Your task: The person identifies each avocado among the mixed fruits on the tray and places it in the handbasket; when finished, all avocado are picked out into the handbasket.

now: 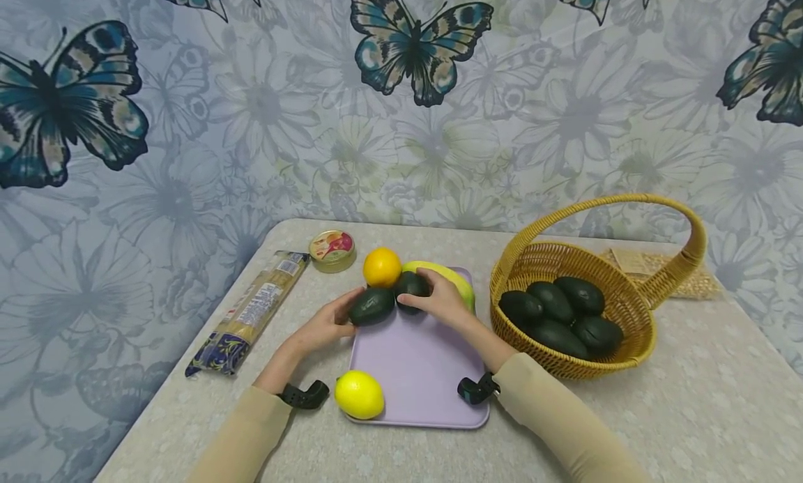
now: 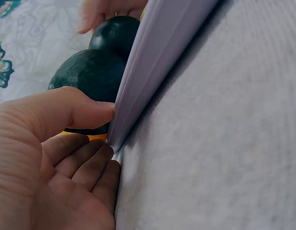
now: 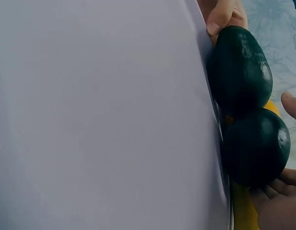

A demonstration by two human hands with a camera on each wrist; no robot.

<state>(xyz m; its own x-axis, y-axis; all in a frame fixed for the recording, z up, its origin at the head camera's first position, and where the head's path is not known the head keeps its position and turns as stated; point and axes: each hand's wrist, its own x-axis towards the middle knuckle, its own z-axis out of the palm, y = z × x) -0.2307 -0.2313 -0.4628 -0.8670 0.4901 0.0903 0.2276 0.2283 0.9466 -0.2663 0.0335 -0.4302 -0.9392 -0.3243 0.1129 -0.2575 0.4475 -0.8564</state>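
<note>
Two dark green avocados lie side by side at the far end of a lilac tray [image 1: 414, 364]. At the left end of the left avocado [image 1: 372, 307] is my left hand [image 1: 323, 326], its thumb near the tray rim in the left wrist view and its fingers loosely extended. My right hand [image 1: 442, 298] is around the right avocado [image 1: 412, 292]; in the right wrist view its fingers touch that avocado's side, while the thumb [image 3: 292, 106] stands apart from it. An orange [image 1: 382, 267] and a partly hidden yellow-green fruit [image 1: 461, 284] sit behind the avocados.
A lemon [image 1: 360, 394] rests at the tray's near left corner. Right of the tray stands a wicker basket [image 1: 640, 336] with several avocados under a tall handle. A pasta packet [image 1: 257, 309] and a round tin [image 1: 332, 251] lie left; a woven mat [image 1: 690, 281] is behind the basket.
</note>
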